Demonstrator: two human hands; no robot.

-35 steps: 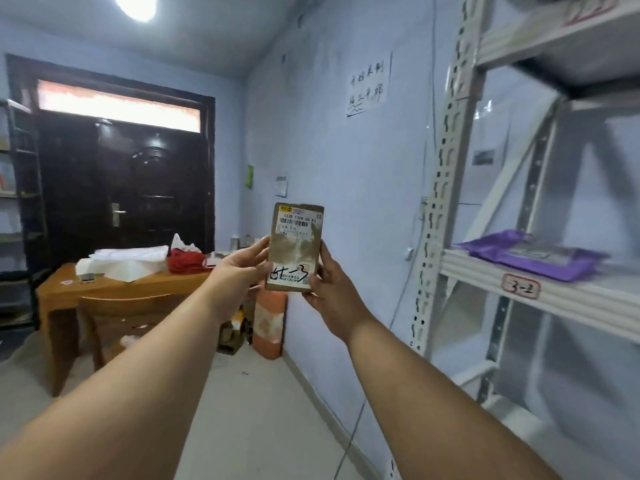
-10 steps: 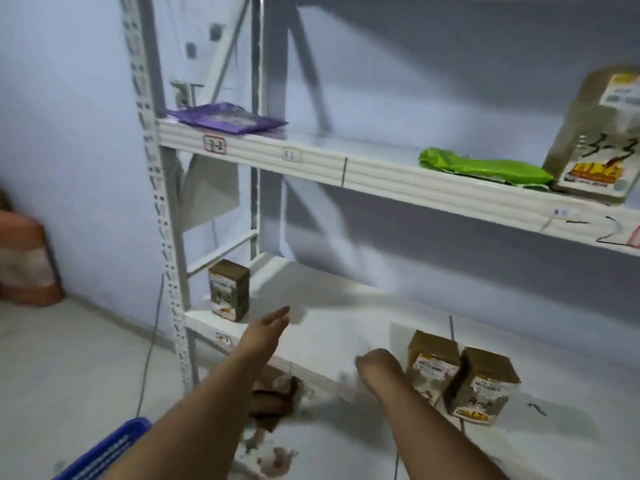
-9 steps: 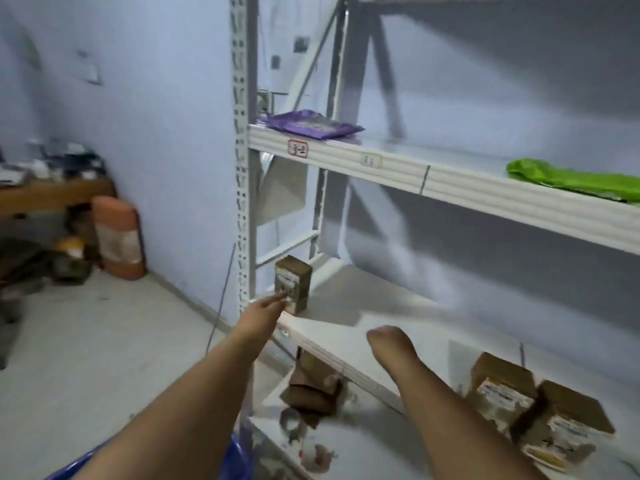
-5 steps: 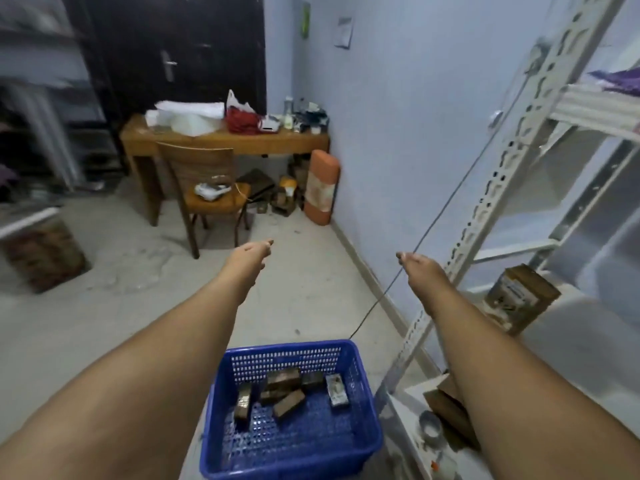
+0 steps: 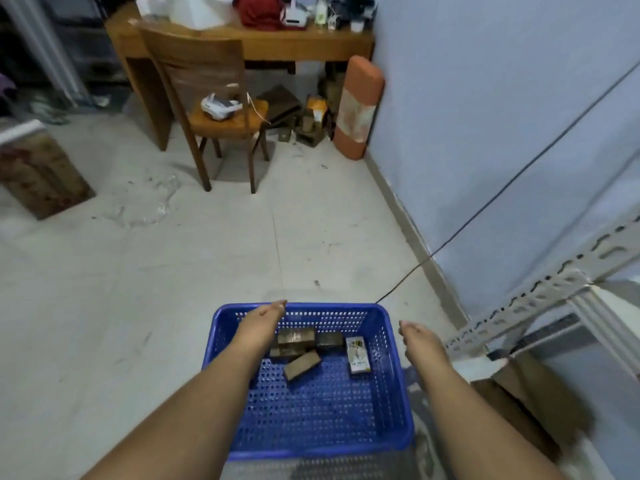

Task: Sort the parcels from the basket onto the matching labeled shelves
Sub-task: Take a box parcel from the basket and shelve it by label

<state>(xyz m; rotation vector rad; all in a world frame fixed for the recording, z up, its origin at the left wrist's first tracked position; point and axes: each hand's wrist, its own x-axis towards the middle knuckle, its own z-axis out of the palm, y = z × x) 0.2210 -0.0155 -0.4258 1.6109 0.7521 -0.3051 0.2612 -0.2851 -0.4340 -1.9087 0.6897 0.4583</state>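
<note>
Change: since half a second ago the view has tipped further down; both forearms have dropped from over the floor to the basket, and the shelf with the placed box has left the view.
Left hand (image 5: 265, 315): empty, fingers straight and together, extended over the far left rim of the basket; it grips nothing.
Right hand (image 5: 417, 339): empty, fingers loose and extended, hanging over the basket's right rim; nothing held.
Blue basket (image 5: 325, 441): perforated plastic, on the pale floor, directly under and between the two hands.
Brown parcels (image 5: 296, 337): a small cluster lying flat in the far half of the basket, just below and to the right of the left hand; one more brown box (image 5: 302, 365) lies tilted nearer the person, apart from either hand.
Labelled parcel (image 5: 358, 355): printed face up, lying alone between the cluster and the right hand, closer to the right hand.
Shelf upright (image 5: 540, 299): slotted grey metal, running off beyond the right hand; flattened cardboard (image 5: 519, 403) on the floor below it.
Background: wooden chair (image 5: 207, 98) and desk (image 5: 304, 46) well beyond both hands; an orange roll (image 5: 356, 109) leans on the blue wall.
</note>
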